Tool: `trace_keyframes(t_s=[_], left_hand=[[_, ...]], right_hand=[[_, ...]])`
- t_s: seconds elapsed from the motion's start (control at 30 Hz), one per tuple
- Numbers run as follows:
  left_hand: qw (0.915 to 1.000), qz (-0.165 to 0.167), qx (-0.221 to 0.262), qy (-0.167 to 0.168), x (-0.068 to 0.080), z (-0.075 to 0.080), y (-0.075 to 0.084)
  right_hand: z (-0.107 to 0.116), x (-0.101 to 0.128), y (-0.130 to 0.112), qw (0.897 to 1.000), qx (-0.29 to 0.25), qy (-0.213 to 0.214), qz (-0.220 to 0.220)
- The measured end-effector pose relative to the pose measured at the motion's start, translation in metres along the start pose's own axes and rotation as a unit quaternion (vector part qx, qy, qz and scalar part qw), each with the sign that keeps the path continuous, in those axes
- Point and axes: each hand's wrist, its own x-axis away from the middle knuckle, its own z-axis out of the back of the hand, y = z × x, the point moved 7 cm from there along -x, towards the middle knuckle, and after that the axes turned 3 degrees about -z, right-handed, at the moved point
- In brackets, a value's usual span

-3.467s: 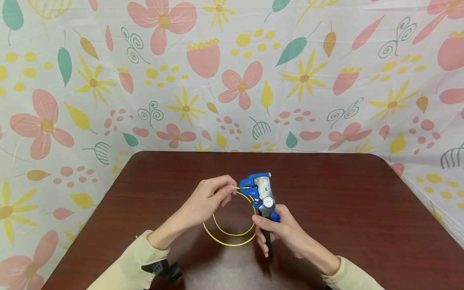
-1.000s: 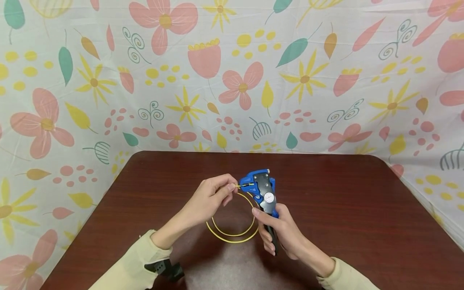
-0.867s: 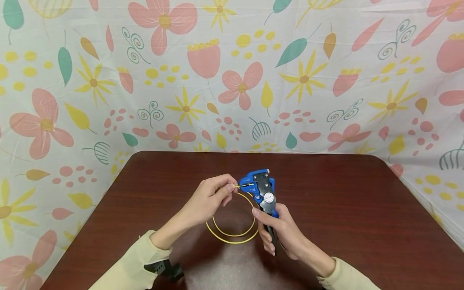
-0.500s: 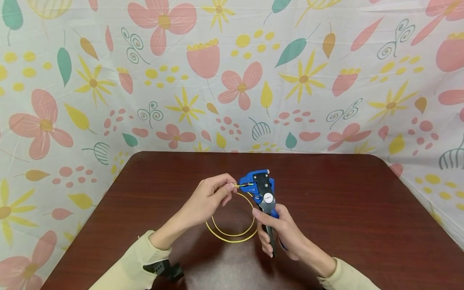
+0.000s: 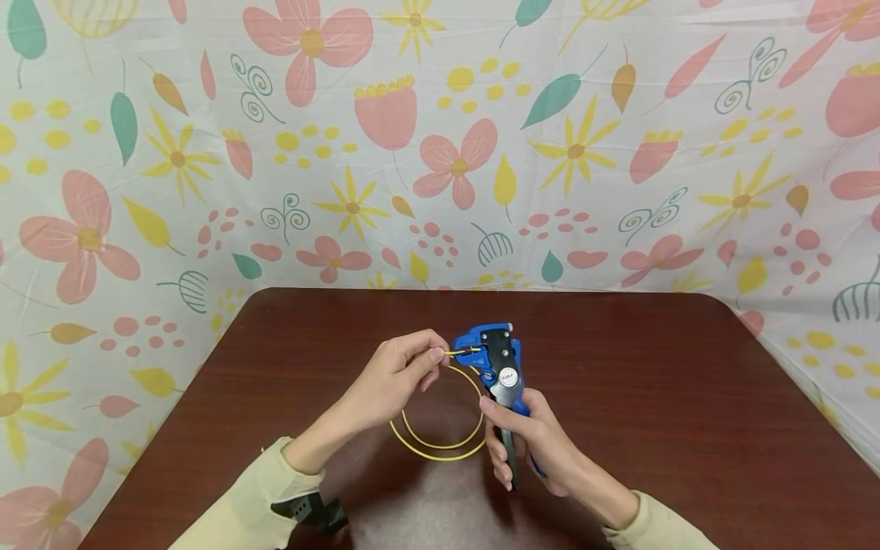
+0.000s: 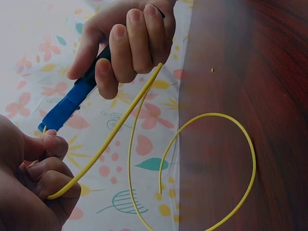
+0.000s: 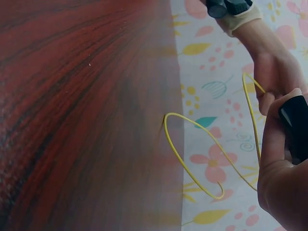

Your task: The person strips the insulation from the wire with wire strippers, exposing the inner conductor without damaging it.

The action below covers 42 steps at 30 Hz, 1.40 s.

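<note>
A yellow wire [image 5: 440, 459] is pinched near one end between the thumb and fingers of my left hand [image 5: 395, 382]. That end reaches into the blue head of a wire stripper [image 5: 498, 347]. My right hand [image 5: 539, 439] grips the stripper's handles, its thumb on the near side, and the handles stand spread. In the left wrist view, the blue stripper head [image 6: 70, 106] is close to my left fingertips, and the wire's loose length [image 6: 254, 159] hangs in loops below. A black handle [image 7: 296, 125] shows within my right hand in the right wrist view.
The dark red-brown table [image 5: 653, 382] lies under both hands. A tiny yellow bit [image 6: 212, 70] rests on it. Behind the table hangs a white cloth [image 5: 598, 53] printed with flowers and leaves. A black device [image 5: 312, 512] is strapped at my left wrist.
My right fingers have loosened and the stripper's handles have spread apart since about a second ago. The stripper has tilted slightly. My left hand holds the wire in almost the same place.
</note>
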Motion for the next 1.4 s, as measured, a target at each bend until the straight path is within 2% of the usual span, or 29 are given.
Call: trace_keyframes(t_s=[0.13,0.47,1.1,1.4], left_hand=[[1.0,-0.001,0.0,-0.001,0.0003,-0.0001,-0.0006],[1.0,0.004,-0.006,0.001,0.0008,0.0028,-0.0018],[1.0,0.004,0.001,0.002,0.0012,0.0027,-0.0013],[1.0,0.003,0.0,0.004,0.0012,0.0028,-0.0018]], right_hand=[[0.0012,-0.0001,0.0008,1.0,0.009,0.005,-0.003],[0.0023,0.0006,-0.0048,0.999,0.007,-0.012,0.029],[0.0043,0.0004,0.0012,1.0,0.005,0.006,-0.011],[0.0037,-0.0001,-0.0007,1.0,0.005,0.001,-0.002]])
